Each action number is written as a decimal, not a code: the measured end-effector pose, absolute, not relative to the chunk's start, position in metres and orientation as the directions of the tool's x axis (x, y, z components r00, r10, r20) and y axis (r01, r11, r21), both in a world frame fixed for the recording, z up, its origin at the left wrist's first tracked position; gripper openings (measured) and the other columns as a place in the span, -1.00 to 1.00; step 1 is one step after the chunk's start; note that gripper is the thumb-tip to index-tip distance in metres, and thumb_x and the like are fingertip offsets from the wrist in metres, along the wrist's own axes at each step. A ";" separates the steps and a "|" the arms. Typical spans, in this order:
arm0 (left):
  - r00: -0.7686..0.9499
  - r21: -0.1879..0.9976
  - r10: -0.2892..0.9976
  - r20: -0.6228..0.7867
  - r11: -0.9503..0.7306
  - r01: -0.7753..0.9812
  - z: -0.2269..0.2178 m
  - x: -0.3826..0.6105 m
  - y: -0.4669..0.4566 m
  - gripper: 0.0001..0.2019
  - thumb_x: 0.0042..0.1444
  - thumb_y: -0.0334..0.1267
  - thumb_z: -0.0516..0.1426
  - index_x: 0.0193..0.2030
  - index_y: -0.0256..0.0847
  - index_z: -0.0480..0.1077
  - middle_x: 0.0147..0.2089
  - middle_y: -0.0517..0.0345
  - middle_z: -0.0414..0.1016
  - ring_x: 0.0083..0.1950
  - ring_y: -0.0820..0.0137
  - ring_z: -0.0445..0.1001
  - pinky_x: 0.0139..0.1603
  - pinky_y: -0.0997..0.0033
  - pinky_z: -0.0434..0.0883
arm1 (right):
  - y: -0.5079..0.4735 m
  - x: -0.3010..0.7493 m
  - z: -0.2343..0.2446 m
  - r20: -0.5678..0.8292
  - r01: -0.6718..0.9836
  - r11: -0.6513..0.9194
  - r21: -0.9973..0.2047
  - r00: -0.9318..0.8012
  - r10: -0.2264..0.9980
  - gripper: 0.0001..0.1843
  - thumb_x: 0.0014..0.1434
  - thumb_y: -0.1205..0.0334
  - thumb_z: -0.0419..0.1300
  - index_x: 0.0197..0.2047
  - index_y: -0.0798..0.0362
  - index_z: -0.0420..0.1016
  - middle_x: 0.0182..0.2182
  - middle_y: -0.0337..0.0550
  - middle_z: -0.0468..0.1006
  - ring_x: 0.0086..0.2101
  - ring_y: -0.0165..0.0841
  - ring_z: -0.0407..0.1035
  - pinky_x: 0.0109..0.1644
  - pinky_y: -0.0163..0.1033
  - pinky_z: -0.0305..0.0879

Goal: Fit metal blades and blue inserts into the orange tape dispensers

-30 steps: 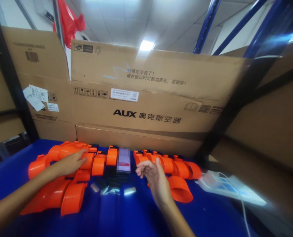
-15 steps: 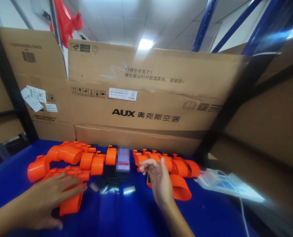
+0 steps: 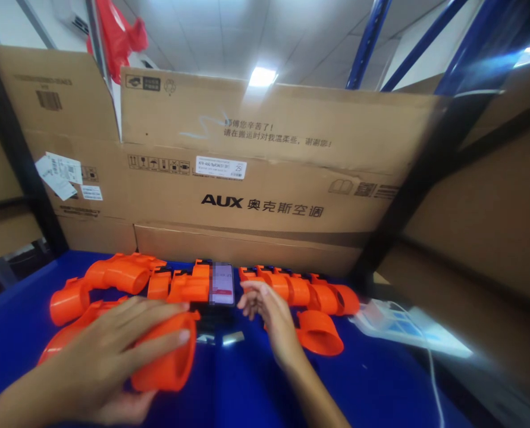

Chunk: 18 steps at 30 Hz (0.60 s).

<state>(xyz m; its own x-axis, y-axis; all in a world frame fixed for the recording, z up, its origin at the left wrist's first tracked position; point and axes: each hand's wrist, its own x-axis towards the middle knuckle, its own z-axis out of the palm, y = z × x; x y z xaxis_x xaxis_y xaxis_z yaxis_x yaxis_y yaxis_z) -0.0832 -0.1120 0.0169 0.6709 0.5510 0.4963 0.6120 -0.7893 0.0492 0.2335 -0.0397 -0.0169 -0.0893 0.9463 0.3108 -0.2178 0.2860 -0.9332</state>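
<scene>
My left hand (image 3: 99,351) is wrapped round an orange plastic ring-shaped part (image 3: 182,351), whose wide opening faces right; the palm hides some of it. My right hand (image 3: 276,324) hovers right of the middle with loosely bent fingers and nothing visible in them. Just left of its fingertips, a phone (image 3: 222,285) with a lit screen leans near the back. A loose orange ring (image 3: 322,333) lies beside my right wrist. Dark strips (image 3: 204,315) and a small shiny piece (image 3: 233,339) lie between the hands, partly hidden.
More orange rings stand in a left group (image 3: 122,276) and a right row (image 3: 309,291) on the blue surface (image 3: 233,392). A printed cardboard panel (image 3: 247,232) closes off the back. At right lie a clear plastic package (image 3: 407,330) and a white cable (image 3: 433,374).
My left hand has moved right and closed round an orange ring, which is now lifted and turned. My right hand has shifted slightly left, its fingers nearer the phone.
</scene>
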 end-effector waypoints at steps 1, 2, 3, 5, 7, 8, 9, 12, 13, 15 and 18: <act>0.680 0.099 0.541 0.496 -0.813 0.575 0.023 -0.069 -0.107 -0.12 0.01 -0.38 0.25 0.45 0.28 0.07 0.43 0.14 0.28 0.32 -0.10 0.35 0.32 -0.24 0.29 | -0.040 0.231 -0.018 0.285 -0.213 0.254 -0.943 -0.127 0.950 -0.52 0.27 -0.18 0.18 0.06 0.00 0.50 -0.38 -0.16 0.62 -0.47 -0.32 0.42 -0.42 -0.25 0.26; 0.680 0.159 0.530 0.506 -0.833 0.531 0.028 -0.054 -0.101 -0.10 0.00 -0.39 0.26 0.46 0.26 0.06 0.44 0.12 0.27 0.33 -0.12 0.33 0.32 -0.22 0.29 | -0.041 0.228 -0.020 0.258 -0.223 0.221 -0.949 -0.152 0.954 -0.50 0.25 -0.16 0.21 0.12 -0.03 0.46 -0.36 -0.17 0.62 -0.48 -0.33 0.42 -0.45 -0.26 0.26; 0.693 0.219 0.518 0.501 -0.851 0.478 0.034 -0.040 -0.094 -0.09 -0.01 -0.40 0.26 0.46 0.23 0.05 0.43 0.10 0.28 0.34 -0.11 0.33 0.32 -0.19 0.30 | -0.042 0.225 -0.021 0.232 -0.248 0.188 -0.950 -0.161 0.959 -0.50 0.24 -0.17 0.23 0.11 -0.05 0.44 -0.36 -0.18 0.62 -0.49 -0.34 0.42 -0.48 -0.27 0.25; 0.753 0.292 0.460 0.470 -0.886 0.359 0.043 -0.014 -0.079 -0.07 -0.02 -0.41 0.26 0.47 0.18 0.04 0.41 0.07 0.30 0.34 -0.07 0.33 0.33 -0.16 0.30 | -0.041 0.222 -0.023 0.187 -0.322 0.129 -0.938 -0.155 0.970 -0.55 0.23 -0.21 0.21 -0.03 -0.03 0.48 -0.39 -0.18 0.61 -0.55 -0.36 0.39 -0.54 -0.29 0.22; 0.801 0.318 0.414 0.432 -0.901 0.295 0.048 0.005 -0.066 -0.08 -0.03 -0.43 0.25 0.48 0.12 0.05 0.40 0.04 0.31 0.35 -0.03 0.32 0.38 -0.14 0.24 | -0.039 0.224 -0.023 0.150 -0.383 0.087 -0.920 -0.138 0.979 -0.56 0.23 -0.24 0.19 -0.21 0.01 0.48 -0.44 -0.18 0.58 -0.60 -0.38 0.33 -0.59 -0.30 0.18; 0.812 0.327 0.408 0.417 -0.901 0.285 0.049 0.012 -0.061 -0.10 -0.04 -0.46 0.24 0.46 0.12 0.11 0.40 0.05 0.32 0.35 -0.03 0.32 0.38 -0.14 0.22 | -0.037 0.226 -0.022 0.137 -0.397 0.079 -0.914 -0.119 0.983 -0.56 0.22 -0.23 0.19 -0.27 0.01 0.47 -0.48 -0.19 0.57 -0.62 -0.39 0.31 -0.61 -0.31 0.16; 0.817 0.333 0.400 0.415 -0.903 0.272 0.049 0.018 -0.058 -0.11 -0.05 -0.47 0.23 0.44 0.13 0.15 0.41 0.06 0.31 0.37 -0.04 0.29 0.40 -0.16 0.19 | -0.036 0.229 -0.021 0.132 -0.399 0.088 -0.913 -0.083 0.988 -0.57 0.22 -0.22 0.20 -0.31 0.02 0.46 -0.51 -0.21 0.55 -0.63 -0.40 0.29 -0.61 -0.31 0.16; 0.790 0.455 0.445 0.422 -0.858 0.239 0.040 0.030 -0.052 -0.07 -0.07 -0.39 0.32 0.45 0.14 0.12 0.50 0.06 0.15 0.48 -0.13 0.07 0.42 -0.25 0.08 | -0.031 0.239 -0.017 0.148 -0.352 0.163 -0.922 0.069 0.987 -0.59 0.23 -0.18 0.18 -0.38 0.01 0.43 -0.57 -0.22 0.52 -0.62 -0.36 0.31 -0.58 -0.29 0.21; 0.755 0.540 0.499 0.425 -0.810 0.230 0.034 0.033 -0.050 -0.06 -0.05 -0.31 0.35 0.47 0.12 0.08 0.52 0.03 0.07 0.51 -0.14 -0.01 0.42 -0.26 0.06 | -0.030 0.241 -0.017 0.156 -0.331 0.181 -0.926 0.101 0.983 -0.59 0.25 -0.17 0.16 -0.39 0.01 0.43 -0.58 -0.20 0.52 -0.60 -0.34 0.33 -0.55 -0.27 0.23; 0.632 0.742 0.663 0.401 -0.640 0.200 0.019 0.042 -0.044 -0.15 0.09 -0.16 0.30 0.49 0.05 0.04 0.52 -0.05 0.06 0.53 -0.09 -0.06 0.42 -0.22 0.06 | -0.028 0.243 -0.017 0.165 -0.298 0.196 -0.934 0.126 0.978 -0.57 0.27 -0.16 0.11 -0.39 0.03 0.43 -0.59 -0.17 0.52 -0.59 -0.32 0.34 -0.50 -0.24 0.27; 0.455 0.946 0.856 0.244 -0.314 0.083 -0.005 0.058 -0.035 -0.52 0.29 -0.06 0.12 0.32 -0.03 0.33 0.29 -0.07 0.44 0.42 0.03 0.23 0.33 0.00 0.27 | -0.027 0.241 -0.020 0.186 -0.227 0.214 -0.950 0.139 0.973 -0.58 0.27 -0.15 0.13 -0.40 0.03 0.45 -0.59 -0.20 0.49 -0.59 -0.34 0.29 -0.47 -0.23 0.25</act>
